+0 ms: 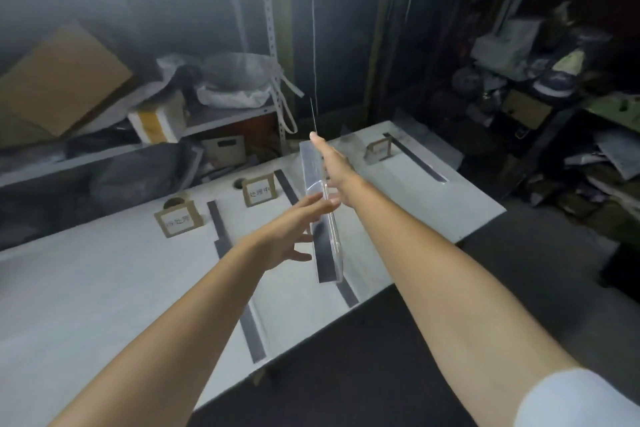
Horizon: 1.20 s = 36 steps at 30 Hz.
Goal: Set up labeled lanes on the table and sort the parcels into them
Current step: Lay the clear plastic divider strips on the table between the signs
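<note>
Reaching in from 5 o'clock, a forearm with a white sleeve (pixel 575 399) is extending toward the centre. Its right hand (pixel 332 163) is lying flat along the right face of a clear panel (pixel 323 236), fingers straight and together, fingertips at the panel's far top corner. From 7 o'clock the other forearm is extending in. The left hand (pixel 294 232) is spreading its fingers wide, its fingertips touching the panel's left face and curling round nothing.

The clear panel is standing on edge at the centre of the white counter (pixel 86 288), lined up over the middle tape strip (pixel 348 295), whose near end is showing at the panel's 5 o'clock. I cannot tell whether its lower edge is touching the counter.

A left tape strip (pixel 252 329) is lying at the panel's 8 o'clock and a right tape strip (pixel 419 158) at its 1 o'clock. Three cardboard label cards are standing toward the counter's far edge: the left card (pixel 178 222), the middle card (pixel 259 191) and the right card (pixel 379 149), whose writing is blurring out.
</note>
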### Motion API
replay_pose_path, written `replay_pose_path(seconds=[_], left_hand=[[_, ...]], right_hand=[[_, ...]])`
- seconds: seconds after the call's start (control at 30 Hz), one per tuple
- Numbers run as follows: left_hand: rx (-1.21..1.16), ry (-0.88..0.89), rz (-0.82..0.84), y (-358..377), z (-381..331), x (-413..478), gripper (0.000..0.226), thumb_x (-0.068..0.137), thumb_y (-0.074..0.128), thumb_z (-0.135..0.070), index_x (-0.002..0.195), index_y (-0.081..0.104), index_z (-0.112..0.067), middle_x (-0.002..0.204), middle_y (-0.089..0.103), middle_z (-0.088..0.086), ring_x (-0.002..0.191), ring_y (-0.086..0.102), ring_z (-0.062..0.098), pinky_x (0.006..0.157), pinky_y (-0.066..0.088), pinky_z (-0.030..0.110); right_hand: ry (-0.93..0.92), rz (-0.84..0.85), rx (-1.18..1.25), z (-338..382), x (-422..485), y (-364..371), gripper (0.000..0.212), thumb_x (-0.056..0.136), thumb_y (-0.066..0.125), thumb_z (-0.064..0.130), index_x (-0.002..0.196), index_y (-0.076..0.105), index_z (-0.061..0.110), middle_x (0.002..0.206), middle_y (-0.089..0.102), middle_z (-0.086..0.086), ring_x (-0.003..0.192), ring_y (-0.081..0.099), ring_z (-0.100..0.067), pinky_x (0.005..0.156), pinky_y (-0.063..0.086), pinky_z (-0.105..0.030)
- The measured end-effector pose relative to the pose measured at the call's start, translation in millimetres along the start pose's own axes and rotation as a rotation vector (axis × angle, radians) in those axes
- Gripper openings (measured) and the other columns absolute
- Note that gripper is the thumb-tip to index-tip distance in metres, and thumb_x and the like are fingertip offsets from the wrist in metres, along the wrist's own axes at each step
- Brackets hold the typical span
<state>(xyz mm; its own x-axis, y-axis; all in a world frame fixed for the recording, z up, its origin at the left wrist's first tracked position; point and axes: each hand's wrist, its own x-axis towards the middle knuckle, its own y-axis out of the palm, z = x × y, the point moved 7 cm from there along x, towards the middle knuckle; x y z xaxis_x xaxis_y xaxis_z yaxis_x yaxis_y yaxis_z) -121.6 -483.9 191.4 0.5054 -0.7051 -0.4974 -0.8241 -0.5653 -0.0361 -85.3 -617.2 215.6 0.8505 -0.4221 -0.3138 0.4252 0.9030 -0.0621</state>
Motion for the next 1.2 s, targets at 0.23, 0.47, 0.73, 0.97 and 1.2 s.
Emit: replay_pose_path(seconds=[0.23, 0.47, 0.73, 0.97, 1.2], left_hand=[[0.059, 0.002, 0.052, 96.7, -44.3, 75.0, 0.073, 0.088, 0.058, -0.066, 0.151, 0.028, -0.043, 0.163, 0.027, 0.0, 0.146, 0.031, 0.039, 0.113, 0.036, 0.059], [0.071, 0.004, 0.131, 145.6, -76.1, 167.3, 0.082, 0.085, 0.062, -0.065, 0.154, 0.023, -0.045, 0.164, 0.026, 0.003, 0.145, 0.032, 0.04, 0.113, 0.036, 0.06], [0.025, -0.056, 0.147, 167.7, -107.1, 287.4, 0.071, 0.092, 0.059, -0.056, 0.153, 0.024, -0.044, 0.161, 0.031, 0.004, 0.144, 0.032, 0.04, 0.113, 0.035, 0.06], [-0.057, -0.064, 0.134, 197.4, -132.0, 372.3, 0.076, 0.085, 0.064, -0.062, 0.148, 0.021, -0.06, 0.157, 0.037, 0.004, 0.139, 0.039, 0.04, 0.109, 0.041, 0.056], [-0.2, -0.084, -0.02, 237.1, -144.5, 439.7, 0.074, 0.093, 0.062, -0.045, 0.15, 0.017, -0.059, 0.158, 0.034, 0.006, 0.139, 0.037, 0.04, 0.101, 0.045, 0.05]], right_hand=[[0.082, -0.073, 0.014, -16.1, 24.3, -123.5, 0.077, 0.09, 0.044, 0.075, 0.154, 0.031, 0.034, 0.163, 0.026, -0.007, 0.146, 0.03, -0.035, 0.116, 0.031, -0.056], [0.115, -0.175, -0.009, -23.9, 78.7, -221.2, 0.077, 0.09, 0.047, 0.074, 0.155, 0.029, 0.036, 0.163, 0.026, -0.005, 0.147, 0.028, -0.033, 0.113, 0.03, -0.051], [0.197, -0.191, -0.023, -26.4, 169.5, -294.9, 0.069, 0.093, 0.051, 0.065, 0.153, 0.035, 0.034, 0.161, 0.03, -0.005, 0.145, 0.031, -0.034, 0.111, 0.033, -0.051], [0.256, -0.118, -0.101, -33.2, 243.7, -355.8, 0.075, 0.089, 0.049, 0.073, 0.153, 0.031, 0.038, 0.162, 0.028, -0.004, 0.143, 0.035, -0.036, 0.106, 0.033, -0.057], [0.242, 0.083, -0.191, -43.4, 321.3, -403.9, 0.07, 0.092, 0.05, 0.067, 0.152, 0.035, 0.034, 0.156, 0.036, -0.005, 0.139, 0.038, -0.032, 0.1, 0.037, -0.049]])
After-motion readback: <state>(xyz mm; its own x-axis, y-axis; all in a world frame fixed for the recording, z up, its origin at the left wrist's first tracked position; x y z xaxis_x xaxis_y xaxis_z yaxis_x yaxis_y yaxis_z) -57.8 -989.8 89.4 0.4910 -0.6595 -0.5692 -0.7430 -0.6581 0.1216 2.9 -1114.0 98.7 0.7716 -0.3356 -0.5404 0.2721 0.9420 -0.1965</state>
